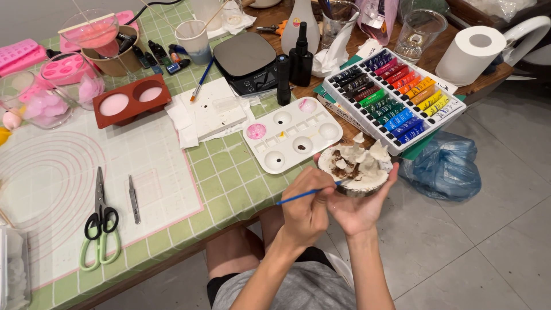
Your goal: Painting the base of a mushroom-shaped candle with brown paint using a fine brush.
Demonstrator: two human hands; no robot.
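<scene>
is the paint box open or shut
Open: the paint box has no lid on it, and its rows of coloured tubes lie uncovered.

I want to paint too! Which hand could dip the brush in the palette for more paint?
Probably the left. The left hand holds the brush, and the palette lies close on its side. The right hand is busy cradling the plaster piece.

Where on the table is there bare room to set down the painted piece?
Bare mat lies left of the scissors and between the tweezers and the mat's right edge. Green checked cloth below the palette is also free. The back of the table, around the scale, bottles and paint box, is crowded.
</scene>
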